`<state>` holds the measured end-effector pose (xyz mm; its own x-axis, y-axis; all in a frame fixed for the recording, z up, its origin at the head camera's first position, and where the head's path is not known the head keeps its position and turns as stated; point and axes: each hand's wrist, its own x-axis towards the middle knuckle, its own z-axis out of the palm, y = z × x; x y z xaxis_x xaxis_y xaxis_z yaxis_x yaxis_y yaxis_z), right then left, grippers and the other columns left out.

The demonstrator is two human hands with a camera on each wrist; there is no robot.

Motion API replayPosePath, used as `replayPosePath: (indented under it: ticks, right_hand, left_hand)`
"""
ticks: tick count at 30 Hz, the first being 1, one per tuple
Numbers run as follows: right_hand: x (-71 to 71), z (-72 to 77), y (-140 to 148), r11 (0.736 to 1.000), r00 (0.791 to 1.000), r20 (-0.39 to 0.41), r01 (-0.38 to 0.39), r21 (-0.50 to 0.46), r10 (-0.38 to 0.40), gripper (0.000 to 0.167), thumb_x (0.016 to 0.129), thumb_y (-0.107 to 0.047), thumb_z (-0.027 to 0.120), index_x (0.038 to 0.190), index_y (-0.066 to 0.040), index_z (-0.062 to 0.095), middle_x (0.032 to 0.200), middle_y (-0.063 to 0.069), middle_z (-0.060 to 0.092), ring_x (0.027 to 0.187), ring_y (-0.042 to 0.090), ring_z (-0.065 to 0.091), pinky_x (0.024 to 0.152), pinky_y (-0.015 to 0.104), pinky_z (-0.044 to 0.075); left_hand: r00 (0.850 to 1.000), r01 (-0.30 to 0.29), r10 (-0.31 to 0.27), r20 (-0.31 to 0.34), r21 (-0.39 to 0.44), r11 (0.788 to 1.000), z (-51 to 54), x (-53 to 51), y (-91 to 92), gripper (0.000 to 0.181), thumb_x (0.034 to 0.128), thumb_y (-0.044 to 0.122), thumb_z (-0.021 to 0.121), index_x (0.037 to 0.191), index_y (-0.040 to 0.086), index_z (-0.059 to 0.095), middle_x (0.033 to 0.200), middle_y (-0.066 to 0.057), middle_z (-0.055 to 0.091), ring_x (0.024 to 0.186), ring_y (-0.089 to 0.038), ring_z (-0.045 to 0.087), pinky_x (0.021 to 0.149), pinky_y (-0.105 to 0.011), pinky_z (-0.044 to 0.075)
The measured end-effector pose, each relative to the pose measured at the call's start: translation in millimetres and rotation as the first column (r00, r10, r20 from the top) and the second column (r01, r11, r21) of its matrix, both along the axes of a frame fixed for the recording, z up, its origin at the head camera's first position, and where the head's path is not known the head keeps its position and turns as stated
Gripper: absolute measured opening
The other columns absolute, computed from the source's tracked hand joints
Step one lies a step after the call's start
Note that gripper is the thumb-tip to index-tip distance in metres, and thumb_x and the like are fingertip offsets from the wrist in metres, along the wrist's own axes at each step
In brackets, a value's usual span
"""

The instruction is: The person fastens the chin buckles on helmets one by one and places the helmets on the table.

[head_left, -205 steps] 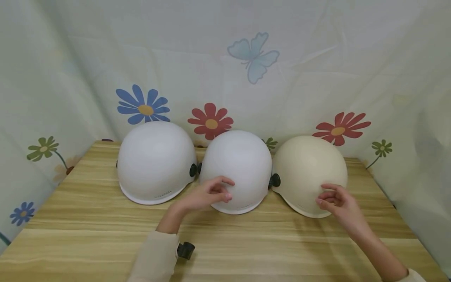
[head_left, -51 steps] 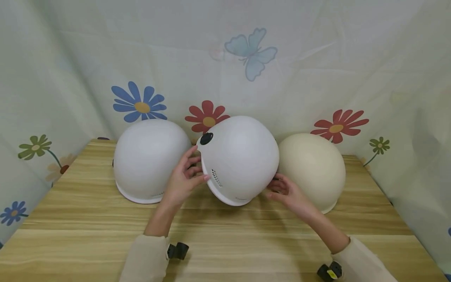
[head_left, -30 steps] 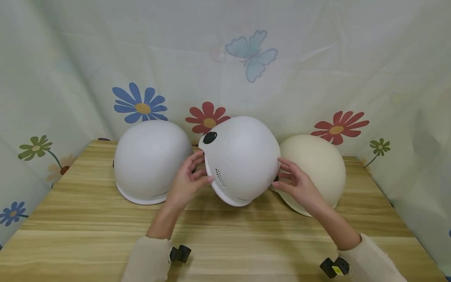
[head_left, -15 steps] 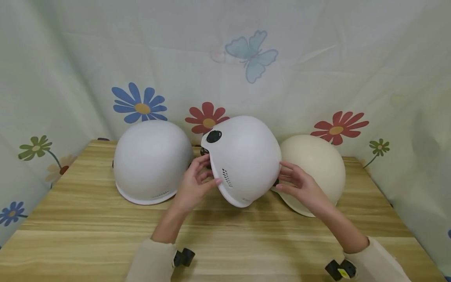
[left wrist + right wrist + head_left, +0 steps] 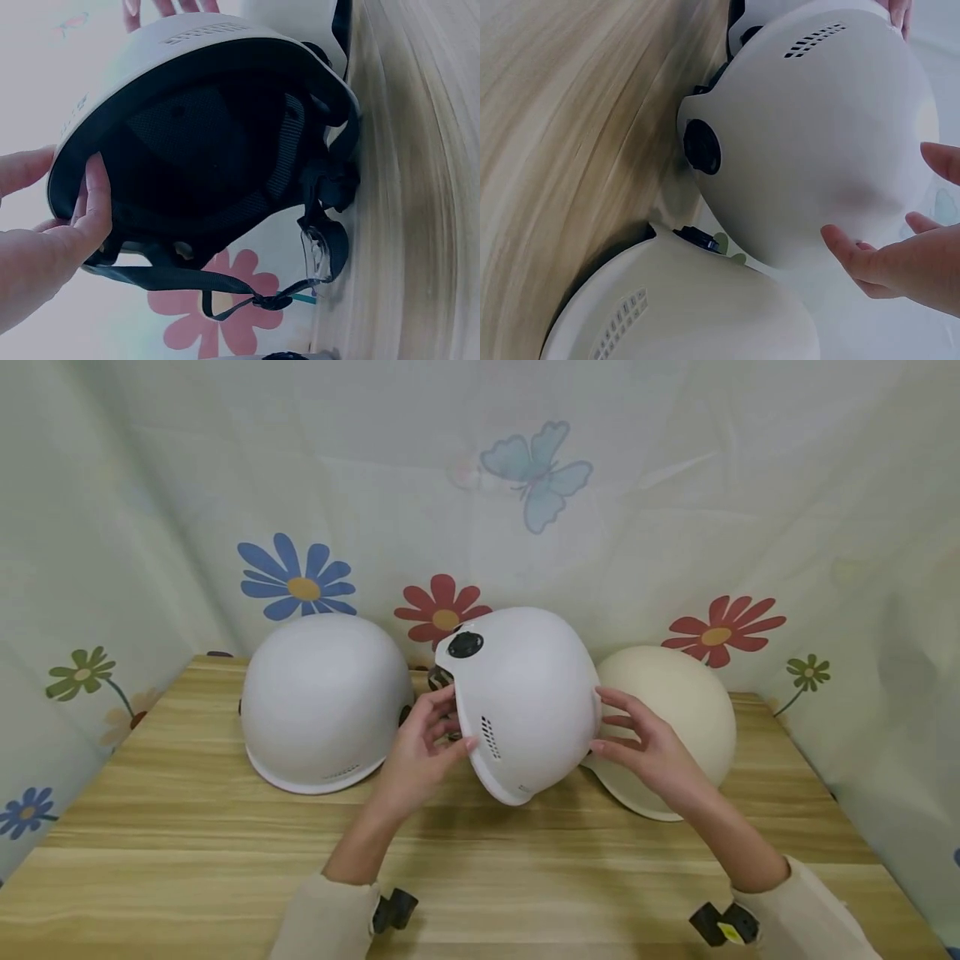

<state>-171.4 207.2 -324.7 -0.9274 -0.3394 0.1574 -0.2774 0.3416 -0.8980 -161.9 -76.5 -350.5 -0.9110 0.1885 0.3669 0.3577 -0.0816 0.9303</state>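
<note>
Left grip [image 5: 420, 756] clamped on rim [image 5: 484, 775]; right grip [image 5: 656, 756] spread against shell. White helmet [image 5: 528, 693] held tilted mid-table [image 5: 487, 893], nearer far edge. Likely light, stiff, slick; best taken by rim, chin strap [image 5: 172, 279] kept clear.

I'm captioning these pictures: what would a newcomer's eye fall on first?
Probably the tilted white helmet in the middle, gripped by the left hand, the right hand opposite. On the table, a second white helmet stands to its left and a cream helmet to its right. Behind, bright flowers dot the backdrop.
</note>
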Motion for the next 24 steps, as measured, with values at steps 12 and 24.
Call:
replayPosePath:
  ticks: [12,24]
  right_hand:
    - [1.2,0.5,1,0.999,1.000,-0.005,0.019,0.051,-0.018,0.064,0.086,-0.014,0.064,0.141,-0.014,0.032,0.143,0.010,0.027,0.119,0.038,0.041,0.087,0.043,0.046]
    - [1.3,3.4,2,0.999,1.000,-0.026,0.014,0.052,-0.012,0.064,0.086,-0.014,0.065,0.141,-0.014,0.032,0.141,0.011,0.029,0.118,0.038,0.041,0.087,0.045,0.045]
  left_hand:
    - [1.000,-0.001,0.005,0.026,-0.131,0.991,8.9,5.9,10.4,0.072,0.0839,-0.004,0.061,0.143,0.006,0.021,0.130,-0.018,0.043,0.108,-0.030,0.050,0.089,-0.043,0.045]
    - [1.000,0.028,-0.029,0.000,-0.180,0.983,14.0,6.9,12.7,0.073,0.0837,-0.002,0.063,0.144,0.014,0.023,0.124,-0.015,0.047,0.099,-0.026,0.053,0.084,-0.042,0.047]
